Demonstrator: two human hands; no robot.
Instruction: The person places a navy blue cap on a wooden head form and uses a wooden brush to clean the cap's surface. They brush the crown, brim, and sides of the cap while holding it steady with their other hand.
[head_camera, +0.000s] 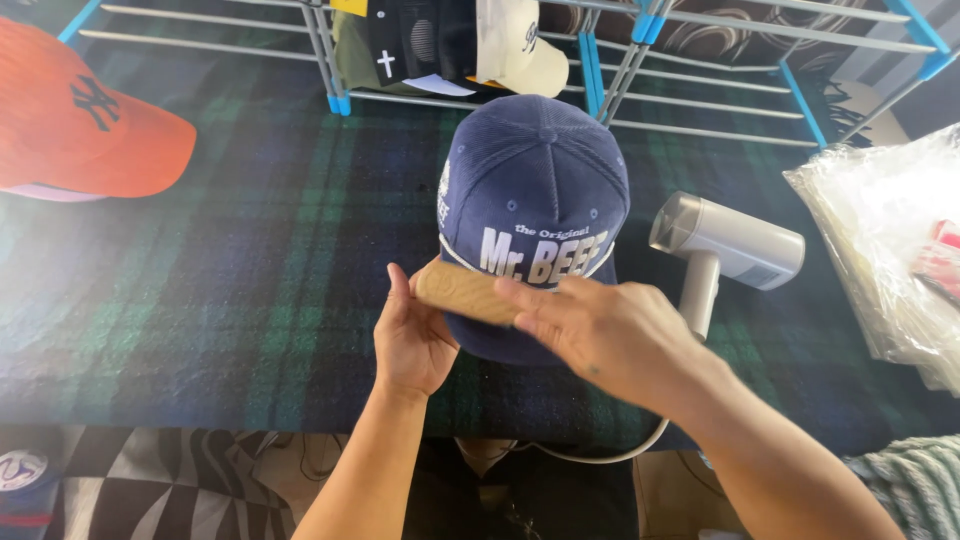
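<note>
Tartan cloth, green and navy, covers the worktop (200, 300); a wire rack (700, 60) behind holds stacked caps; an orange cap (90, 120) lies far left, clear bags (890, 240) right; centre, a navy corduroy cap (535, 190) with white lettering sits brim-forward; beside it a grey handheld steamer (725, 250); left hand (412, 335) and right hand (600, 335) grip a tan pad (462, 292) closed against the brim, seemingly to shape it.
</note>
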